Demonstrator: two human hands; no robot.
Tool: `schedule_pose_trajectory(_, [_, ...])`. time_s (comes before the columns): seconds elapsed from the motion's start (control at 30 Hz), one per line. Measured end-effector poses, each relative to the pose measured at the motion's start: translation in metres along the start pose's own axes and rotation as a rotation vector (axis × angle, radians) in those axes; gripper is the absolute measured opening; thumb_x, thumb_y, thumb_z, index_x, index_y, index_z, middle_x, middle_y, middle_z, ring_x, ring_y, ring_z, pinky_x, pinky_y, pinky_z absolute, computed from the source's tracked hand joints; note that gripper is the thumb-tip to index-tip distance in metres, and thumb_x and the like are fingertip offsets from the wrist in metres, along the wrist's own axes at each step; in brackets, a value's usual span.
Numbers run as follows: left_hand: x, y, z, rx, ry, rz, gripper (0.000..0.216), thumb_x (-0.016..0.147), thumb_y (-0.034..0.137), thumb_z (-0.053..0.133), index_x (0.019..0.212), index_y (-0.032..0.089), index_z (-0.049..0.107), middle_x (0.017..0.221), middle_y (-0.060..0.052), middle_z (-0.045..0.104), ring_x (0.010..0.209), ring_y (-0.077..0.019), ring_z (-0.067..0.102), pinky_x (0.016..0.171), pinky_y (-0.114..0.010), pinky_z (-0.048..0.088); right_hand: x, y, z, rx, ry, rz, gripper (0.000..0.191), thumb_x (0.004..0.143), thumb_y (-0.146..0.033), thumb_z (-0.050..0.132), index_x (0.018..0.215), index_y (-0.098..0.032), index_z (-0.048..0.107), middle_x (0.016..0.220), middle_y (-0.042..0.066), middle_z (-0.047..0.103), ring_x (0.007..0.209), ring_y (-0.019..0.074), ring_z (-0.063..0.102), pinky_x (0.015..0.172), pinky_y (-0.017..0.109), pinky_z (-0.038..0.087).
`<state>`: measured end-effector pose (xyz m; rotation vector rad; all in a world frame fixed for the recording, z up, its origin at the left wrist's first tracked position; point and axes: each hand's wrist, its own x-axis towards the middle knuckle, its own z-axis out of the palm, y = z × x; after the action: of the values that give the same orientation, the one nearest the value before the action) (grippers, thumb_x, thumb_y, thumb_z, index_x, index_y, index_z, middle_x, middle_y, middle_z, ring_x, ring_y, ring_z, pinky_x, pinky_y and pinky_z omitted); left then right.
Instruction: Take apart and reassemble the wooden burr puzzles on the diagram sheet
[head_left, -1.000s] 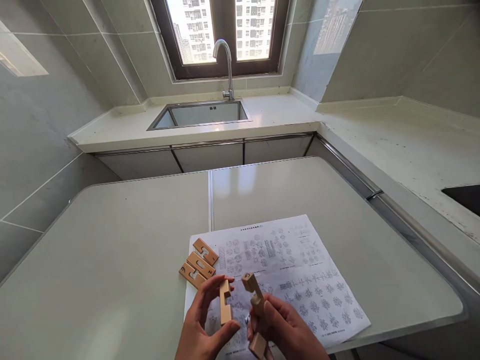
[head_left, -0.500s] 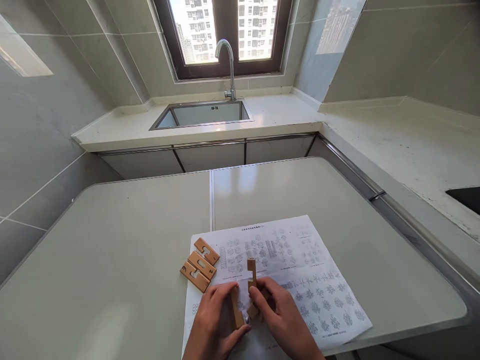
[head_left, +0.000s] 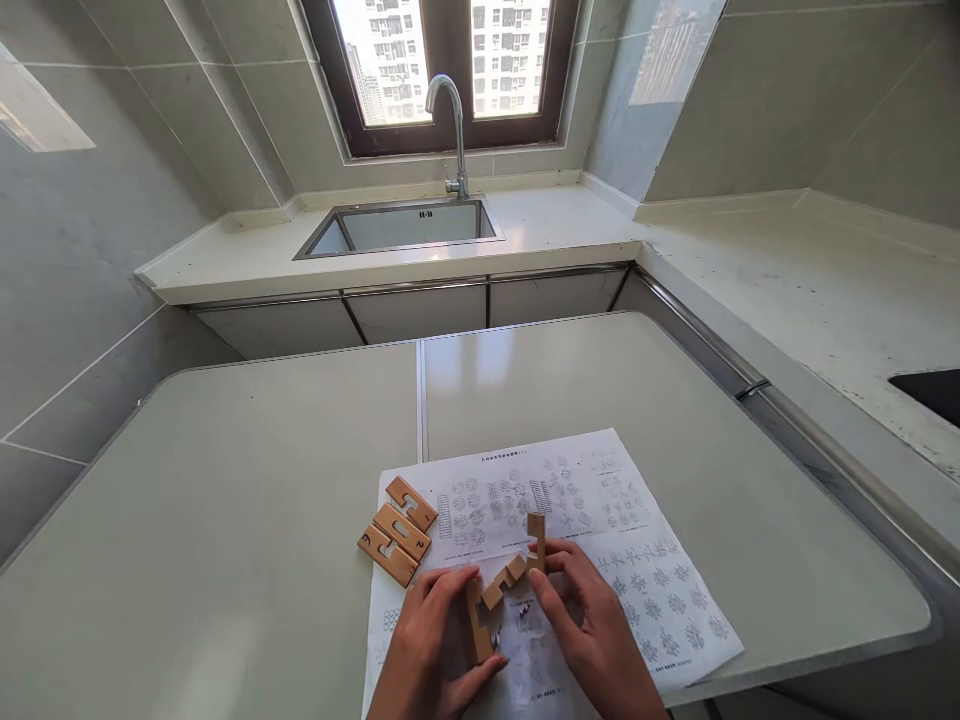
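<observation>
My left hand (head_left: 435,640) grips a notched wooden puzzle piece (head_left: 478,625) between thumb and fingers, near the paper's lower left. In my right hand (head_left: 592,620), thumb and fingers pinch another notched wooden puzzle piece (head_left: 537,535), held upright. Between the hands lies a third notched wooden piece (head_left: 502,582) on the printed sheet (head_left: 570,480). Up and left of my left hand, three flat wooden pieces with cut-out slots (head_left: 403,530) lie side by side in a slanted row, with dark numbers on them. They partly overlap the sheet's left edge.
The pale table (head_left: 262,480) has a seam (head_left: 421,400) running down from its far edge. Beyond it stand a counter with a sink (head_left: 401,228) and a curved faucet (head_left: 459,140) under a window. Another counter (head_left: 810,290) runs along the right.
My right hand has moved right with its upright piece, away from my left hand. The third piece between the hands now shows more fully. My left hand stays nearly in place.
</observation>
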<state>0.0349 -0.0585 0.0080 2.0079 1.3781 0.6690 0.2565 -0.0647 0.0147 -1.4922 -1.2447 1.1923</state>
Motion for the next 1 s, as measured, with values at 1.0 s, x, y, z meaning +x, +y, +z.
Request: schedule_pose_trajectory(1.0, [0.020,0.006,-0.010,0.174,-0.084,0.130,0.085,0.073,0.016,0.086,0.148,0.035,0.051,0.138,-0.007,0.070,0.115,-0.0331,0.071,0.103,-0.054,0.059,-0.002,-0.005,0.015,-0.672,-0.300,-0.175,0.004,0.092,-0.022,0.064,0.095,-0.019,0.063,0.110,0.015,0.066,0.097,0.0343,0.069,0.079,0.047,0.060])
